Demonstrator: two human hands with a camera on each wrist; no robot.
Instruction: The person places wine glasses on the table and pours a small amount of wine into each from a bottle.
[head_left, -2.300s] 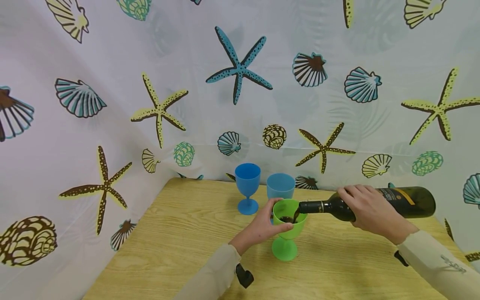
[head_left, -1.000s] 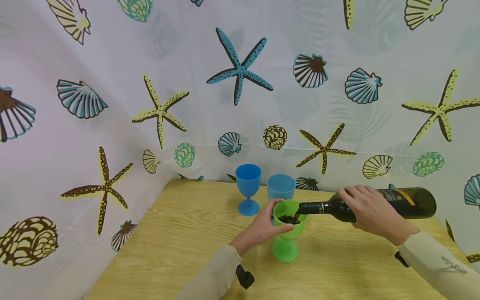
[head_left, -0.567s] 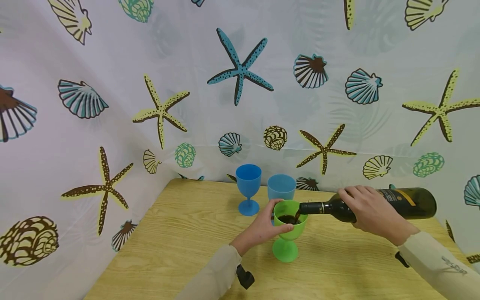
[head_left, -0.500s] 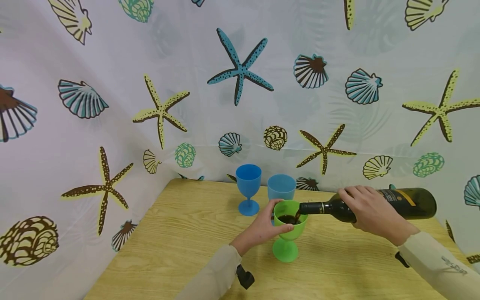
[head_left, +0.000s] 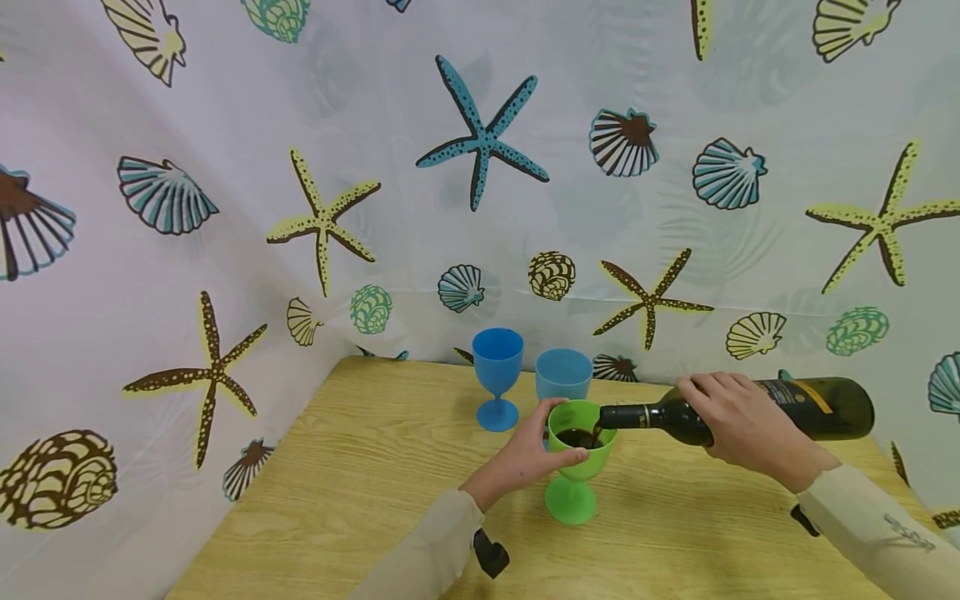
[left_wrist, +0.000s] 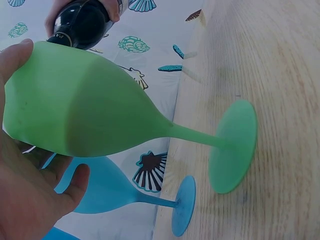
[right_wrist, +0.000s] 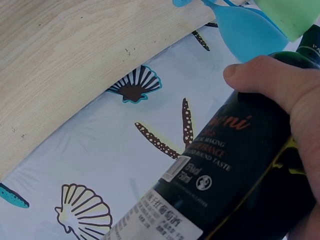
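Note:
A light green plastic goblet (head_left: 573, 492) stands upright on the table. My left hand (head_left: 520, 454) holds its bowl from the left, thumb on the near side and fingers toward the back. Dark liquid (head_left: 577, 438) lies inside; in the left wrist view it shows as a darker band through the green bowl (left_wrist: 95, 105). My right hand (head_left: 738, 425) grips a dark wine bottle (head_left: 843, 408) by its shoulder. The bottle lies nearly level, mouth at the goblet's right rim, and a thin dark stream runs from it. In the right wrist view its printed label (right_wrist: 165, 215) shows.
Close behind the green goblet stands a light blue goblet (head_left: 564, 372), partly hidden by it. A darker blue goblet (head_left: 497, 360) is to its left. The wooden table (head_left: 360, 467) meets a shell-patterned curtain (head_left: 510, 242) at the back and left.
The dark liquid in the green goblet has risen and covers more of the bowl's inside. Both hands, the goblet and the bottle keep nearly the same places.

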